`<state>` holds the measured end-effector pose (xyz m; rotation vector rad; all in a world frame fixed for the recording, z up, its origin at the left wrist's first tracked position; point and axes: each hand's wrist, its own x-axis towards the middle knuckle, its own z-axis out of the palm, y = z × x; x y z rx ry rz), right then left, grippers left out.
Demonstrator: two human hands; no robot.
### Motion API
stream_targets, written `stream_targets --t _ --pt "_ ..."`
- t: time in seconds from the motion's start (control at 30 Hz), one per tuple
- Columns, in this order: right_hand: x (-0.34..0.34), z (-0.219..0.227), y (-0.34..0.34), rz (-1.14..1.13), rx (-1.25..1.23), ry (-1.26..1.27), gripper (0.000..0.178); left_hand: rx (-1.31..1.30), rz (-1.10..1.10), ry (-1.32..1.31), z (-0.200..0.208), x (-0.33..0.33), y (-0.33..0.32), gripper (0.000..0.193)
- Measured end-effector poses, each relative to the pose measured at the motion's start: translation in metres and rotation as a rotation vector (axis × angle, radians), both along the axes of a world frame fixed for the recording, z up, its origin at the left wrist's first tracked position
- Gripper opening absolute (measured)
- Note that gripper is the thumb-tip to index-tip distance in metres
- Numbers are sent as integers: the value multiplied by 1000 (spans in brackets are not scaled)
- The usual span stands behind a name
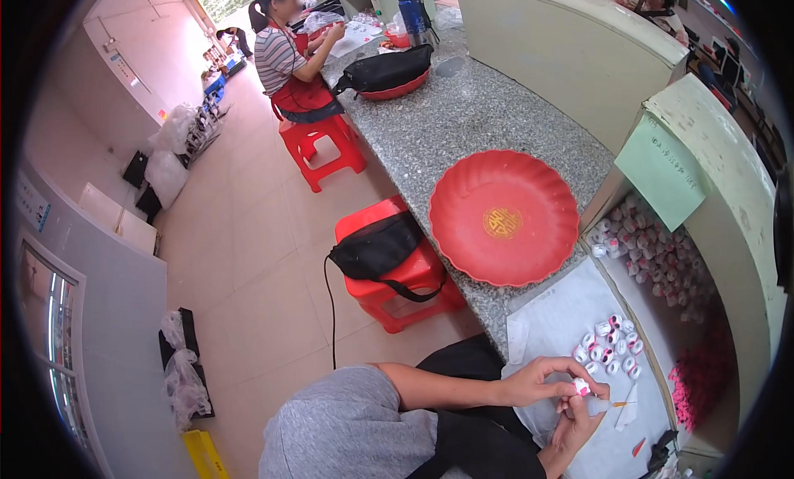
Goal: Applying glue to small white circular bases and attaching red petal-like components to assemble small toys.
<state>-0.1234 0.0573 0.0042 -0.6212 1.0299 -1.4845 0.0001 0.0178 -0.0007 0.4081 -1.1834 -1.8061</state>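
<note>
My left hand is closed, its fingertips pinching a small white figure piece with pink on it. Just below, my right hand is wrapped around a small translucent squeeze bottle, whose thin orange needle tip points to the right, away from the piece. The two hands are close together over a white sheet on the counter. Beyond my fingers, a cluster of similar white pieces with pink and dark spots lies on that sheet. Fingers partly hide both held things.
A scalloped red tray stands on the speckled counter. At right, a shelf compartment holds many white pieces and bright pink bits. A black bag lies on a red stool. Farther along sits a co-worker.
</note>
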Motion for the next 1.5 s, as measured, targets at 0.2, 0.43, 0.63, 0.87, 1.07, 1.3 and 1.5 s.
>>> stream_targets --t 0.2,0.43,0.63,0.87,1.07,1.3,1.5 --pt "-3 -1 -3 15 1 -12 31 11 -25 34 7 0 -6 23" --pt "-17 6 3 -28 45 112 43 -576 419 -713 11 12 -79 20" --pt "-37 -11 16 -62 38 121 29 -756 308 -1057 4 -3 -99 17" --pt "-35 -10 21 -51 49 114 27 -892 248 -1079 7 -12 -98 35" --pt "-34 -3 24 -113 96 72 23 -1041 381 -913 31 -40 -122 34" --pt "-57 -6 18 -54 72 15 20 -1008 460 -1007 26 -74 -169 22" --pt "-51 2 13 4 17 61 20 -1192 515 -1166 17 -110 -204 22"
